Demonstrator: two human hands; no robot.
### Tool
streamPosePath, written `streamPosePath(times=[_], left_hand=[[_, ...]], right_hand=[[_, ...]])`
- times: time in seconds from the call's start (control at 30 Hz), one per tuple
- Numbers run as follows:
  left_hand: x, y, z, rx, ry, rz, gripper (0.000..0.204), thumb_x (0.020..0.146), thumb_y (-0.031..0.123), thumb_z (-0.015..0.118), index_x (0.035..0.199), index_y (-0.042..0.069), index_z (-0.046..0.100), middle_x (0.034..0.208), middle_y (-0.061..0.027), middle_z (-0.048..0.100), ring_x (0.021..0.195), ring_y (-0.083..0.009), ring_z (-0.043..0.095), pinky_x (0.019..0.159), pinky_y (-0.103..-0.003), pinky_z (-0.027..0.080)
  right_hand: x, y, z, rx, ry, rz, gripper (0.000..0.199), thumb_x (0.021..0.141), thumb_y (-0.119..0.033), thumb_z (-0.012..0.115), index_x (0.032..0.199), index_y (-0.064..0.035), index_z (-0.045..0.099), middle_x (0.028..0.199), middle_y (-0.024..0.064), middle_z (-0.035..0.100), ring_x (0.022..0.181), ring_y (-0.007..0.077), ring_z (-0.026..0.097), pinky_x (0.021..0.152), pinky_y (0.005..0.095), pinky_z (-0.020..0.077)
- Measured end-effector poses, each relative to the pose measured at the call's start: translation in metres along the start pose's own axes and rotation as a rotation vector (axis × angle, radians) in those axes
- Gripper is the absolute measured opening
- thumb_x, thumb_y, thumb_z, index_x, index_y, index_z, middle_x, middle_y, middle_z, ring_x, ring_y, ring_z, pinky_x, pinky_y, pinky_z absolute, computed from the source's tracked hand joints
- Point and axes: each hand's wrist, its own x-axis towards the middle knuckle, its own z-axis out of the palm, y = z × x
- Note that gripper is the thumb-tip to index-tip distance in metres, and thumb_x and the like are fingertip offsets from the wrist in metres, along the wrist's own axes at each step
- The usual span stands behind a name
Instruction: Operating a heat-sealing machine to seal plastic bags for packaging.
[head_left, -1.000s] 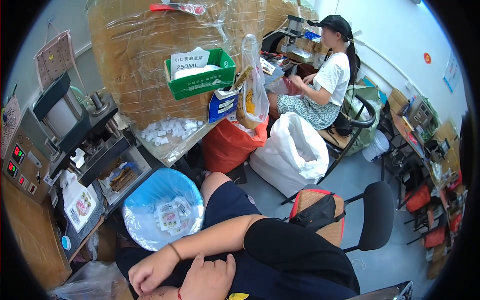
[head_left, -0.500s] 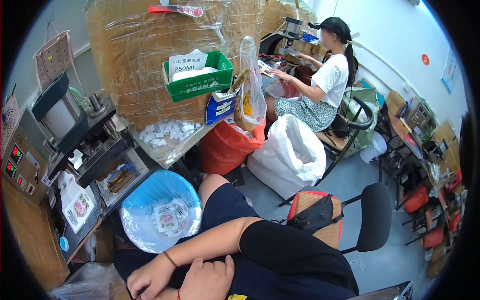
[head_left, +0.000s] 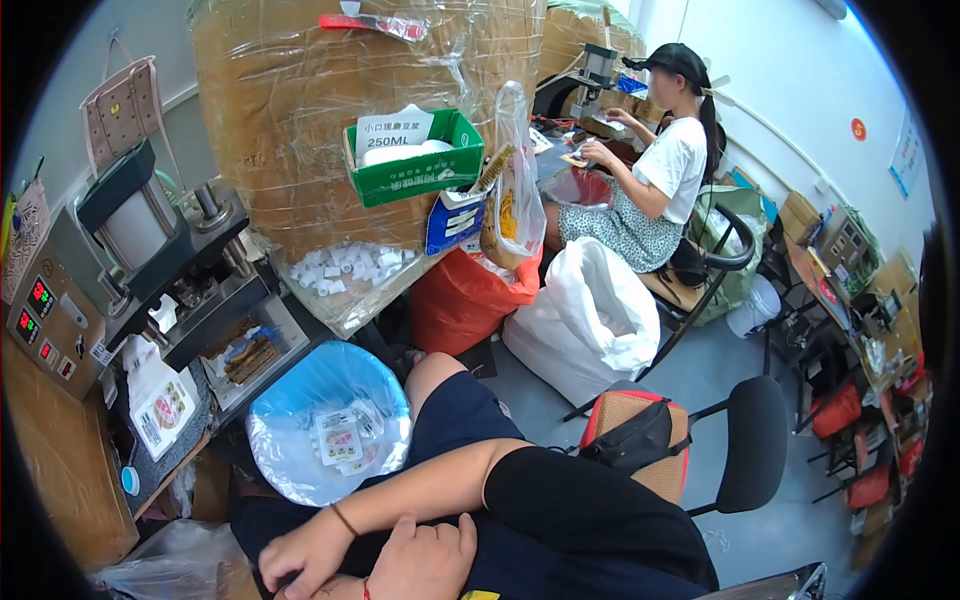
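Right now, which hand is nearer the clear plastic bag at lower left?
Right. The right hand is just right of the plastic bag in the picture; the left hand is farther right, below the right forearm.

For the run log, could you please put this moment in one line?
left hand: beside right forearm | right hand: on left forearm | blue-lined bin: white packages inside | co-worker: seated

Right hand (head_left: pixel 305 552) and left hand (head_left: pixel 425 558) at crossed forearms (head_left: pixel 420 496), near a blue-lined bin (head_left: pixel 350 365) of white pouches (head_left: pixel 340 438)
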Motion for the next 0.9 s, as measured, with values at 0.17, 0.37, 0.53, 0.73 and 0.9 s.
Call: streamPosePath(times=[0.17, 0.37, 0.53, 0.73, 0.9], left_hand=[[-0.003, -0.005, 0.004, -0.082, 0.066, 0.039, 0.041, 0.089, 0.014, 0.048, 0.125, 0.0, 0.063, 0.08, -0.0106, 0.063, 0.077, -0.0238, 0.065, 0.108, -0.047, 0.04], [-0.007, -0.008, 0.005, -0.062, 0.082, 0.081, 0.041, 0.089, 0.015, 0.049, 0.126, 0.001, 0.062, 0.079, -0.0098, 0.062, 0.071, -0.0235, 0.063, 0.105, -0.048, 0.041], [-0.002, -0.003, 0.005, -0.042, 0.064, 0.044, 0.042, 0.089, 0.015, 0.049, 0.127, 0.001, 0.062, 0.078, -0.0097, 0.062, 0.071, -0.0244, 0.063, 0.099, -0.049, 0.045], [-0.008, -0.009, 0.006, -0.16, 0.036, 0.04, 0.046, 0.089, 0.013, 0.049, 0.132, -0.001, 0.057, 0.08, -0.0119, 0.064, 0.078, -0.0268, 0.066, 0.099, -0.048, 0.045], [-0.011, -0.007, 0.0, -0.164, 0.014, -0.005, 0.048, 0.088, 0.012, 0.05, 0.133, -0.002, 0.056, 0.084, -0.0111, 0.064, 0.079, -0.0262, 0.065, 0.102, -0.046, 0.042]], right_hand=[[-0.021, -0.007, -0.005, 0.183, -0.13, 0.005, 0.052, 0.103, -0.044, 0.05, 0.114, 0.0063, 0.06, 0.104, 0.0185, 0.061, 0.096, 0.0308, 0.061, 0.082, 0.0404, 0.0499], [-0.034, -0.04, -0.045, 0.521, -0.271, -0.039, 0.045, 0.101, -0.038, 0.059, 0.114, 0.0042, 0.066, 0.116, 0.0123, 0.057, 0.097, 0.019, 0.062, 0.081, 0.0308, 0.0531], [-0.006, -0.013, -0.015, 0.034, 0.066, 0.009, 0.041, 0.103, -0.034, 0.054, 0.102, 0.0045, 0.067, 0.091, 0.0102, 0.067, 0.079, 0.0226, 0.064, 0.069, 0.035, 0.0544], [-0.029, -0.034, -0.021, 0.204, -0.212, 0.105, 0.049, 0.099, -0.04, 0.059, 0.118, 0.0053, 0.059, 0.114, 0.0185, 0.059, 0.103, 0.0279, 0.06, 0.086, 0.0368, 0.0507], [-0.046, -0.054, -0.06, 0.502, -0.295, 0.135, 0.044, 0.098, -0.037, 0.063, 0.119, 0.0022, 0.063, 0.12, 0.0141, 0.057, 0.097, 0.0214, 0.062, 0.071, 0.0278, 0.0546]])
